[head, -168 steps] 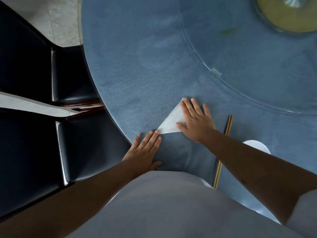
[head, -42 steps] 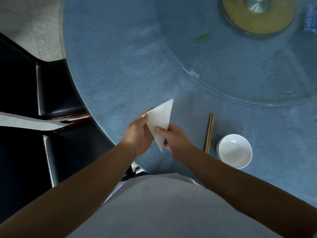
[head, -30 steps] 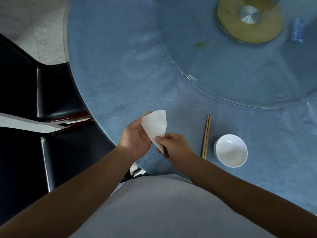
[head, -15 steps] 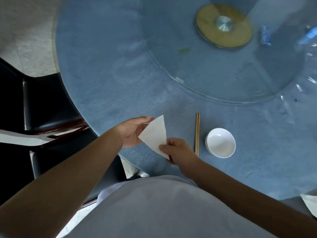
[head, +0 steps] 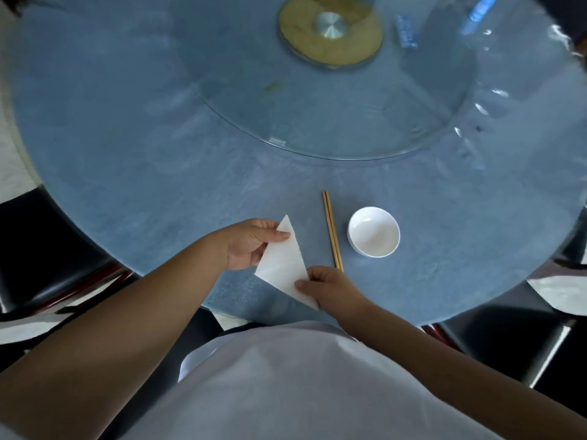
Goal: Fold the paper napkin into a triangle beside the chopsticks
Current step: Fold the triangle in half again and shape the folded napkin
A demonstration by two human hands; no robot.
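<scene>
The napkin [head: 282,261] is white and folded into a long, flat triangle with one point aimed away from the person and one toward them. It is held over the near edge of the table [head: 143,173], just left of the chopsticks [head: 332,230]; whether it touches the tabletop cannot be told.

The left hand [head: 251,242] pinches the far tip, thumb on top and fingers [head: 244,262] curled underneath. The right hand [head: 330,289] pinches the near corner, thumb pressed on the upper face, remaining fingers closed under the paper. Both grips are closed on the napkin.

The chopsticks lie paired and parallel on the blue surface, their near ends close to the right hand. A white bowl [head: 374,231] stands upright just right of them. A glass turntable [head: 317,100] occupies the table centre.
</scene>
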